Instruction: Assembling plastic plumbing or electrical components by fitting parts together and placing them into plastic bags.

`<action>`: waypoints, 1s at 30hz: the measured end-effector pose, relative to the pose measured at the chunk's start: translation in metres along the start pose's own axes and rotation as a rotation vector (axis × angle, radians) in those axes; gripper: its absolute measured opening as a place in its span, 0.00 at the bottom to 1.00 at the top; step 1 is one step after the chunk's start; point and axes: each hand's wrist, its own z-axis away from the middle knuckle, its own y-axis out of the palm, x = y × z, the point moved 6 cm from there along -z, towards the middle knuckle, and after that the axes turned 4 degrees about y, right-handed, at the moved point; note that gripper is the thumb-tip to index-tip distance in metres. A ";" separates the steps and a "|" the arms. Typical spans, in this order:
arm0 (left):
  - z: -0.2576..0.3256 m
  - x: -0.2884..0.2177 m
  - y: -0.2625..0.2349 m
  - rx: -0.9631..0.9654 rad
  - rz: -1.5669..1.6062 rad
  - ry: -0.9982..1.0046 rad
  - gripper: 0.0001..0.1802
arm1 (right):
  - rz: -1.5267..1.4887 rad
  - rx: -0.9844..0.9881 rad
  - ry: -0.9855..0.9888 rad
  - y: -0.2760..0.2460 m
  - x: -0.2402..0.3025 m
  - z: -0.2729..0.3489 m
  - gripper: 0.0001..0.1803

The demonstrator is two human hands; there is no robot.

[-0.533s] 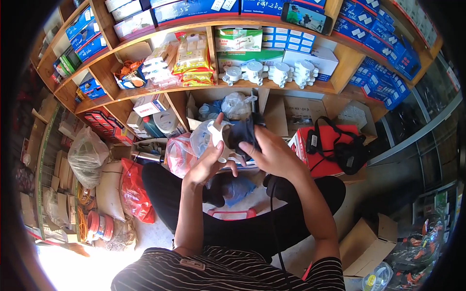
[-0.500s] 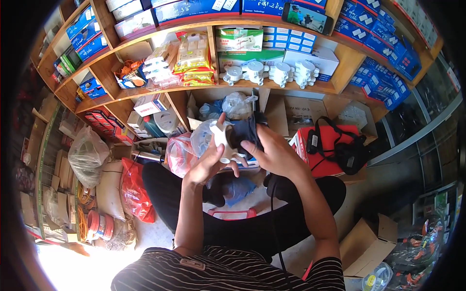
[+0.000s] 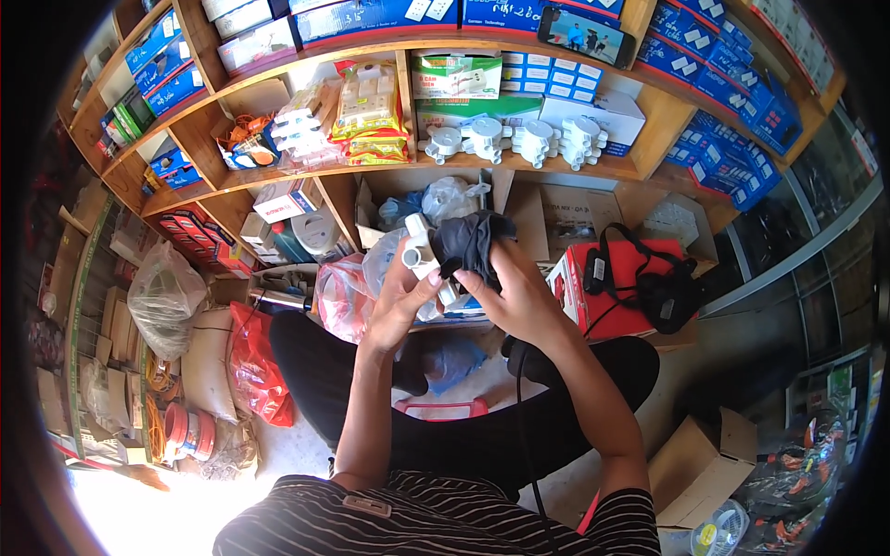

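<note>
My left hand is closed around a white plastic junction box with short pipe stubs, held up in front of the shelves. One stub points up and another faces me. A bunched black cloth is gripped in my right hand and pressed against the box's right side, covering part of it. Both thumbs meet near the lower edge of the box. On the shelf beyond stand several similar white junction boxes in a row.
Wooden shelves packed with blue boxes curve across the far side, with a phone propped at the top. Right of my hands, a red box carries a black strapped device. At left lie a red bag and a bucket.
The junction box has turned in my hands, so its stubs now point up and toward me. The black cloth has shifted and spreads wider above my right fingers.
</note>
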 end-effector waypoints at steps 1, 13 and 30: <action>0.001 -0.004 0.003 0.011 -0.012 -0.018 0.40 | -0.010 0.030 0.003 0.002 0.000 0.001 0.20; 0.004 0.002 -0.002 -0.095 -0.168 -0.089 0.34 | -0.212 0.087 0.052 0.016 0.009 0.002 0.20; 0.003 0.014 -0.002 -0.209 0.130 -0.427 0.34 | 0.192 0.068 -0.258 0.025 0.024 0.008 0.20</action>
